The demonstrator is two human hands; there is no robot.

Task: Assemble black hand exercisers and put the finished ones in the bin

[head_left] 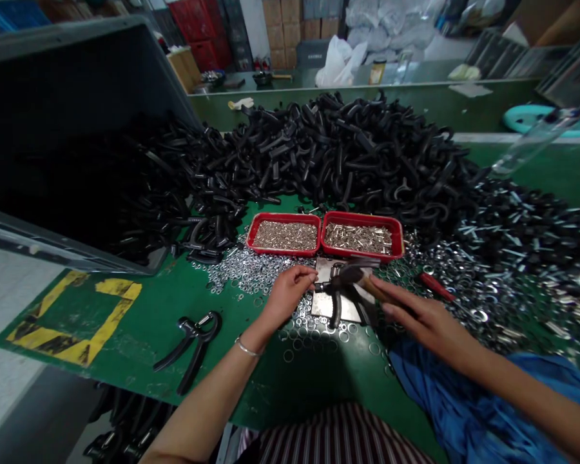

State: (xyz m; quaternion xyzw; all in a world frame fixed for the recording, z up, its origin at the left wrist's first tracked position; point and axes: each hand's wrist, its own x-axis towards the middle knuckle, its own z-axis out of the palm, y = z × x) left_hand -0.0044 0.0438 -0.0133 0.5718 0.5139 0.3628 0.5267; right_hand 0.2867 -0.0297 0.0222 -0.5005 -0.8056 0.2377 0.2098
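My left hand pinches its fingers together at the left edge of a small metal plate on the green table, holding a small part I cannot make out against a black curved handle piece lying on the plate. My right hand is blurred by motion and grips a wooden-handled hammer whose head is over the plate. Two red trays sit just behind: the left tray holds tiny metal bits, the right tray holds short metal pins.
A large heap of black curved handles fills the table's back. Loose washers are scattered around the plate. An assembled black grip lies at front left, a red-handled tool at right, a grey crate at left.
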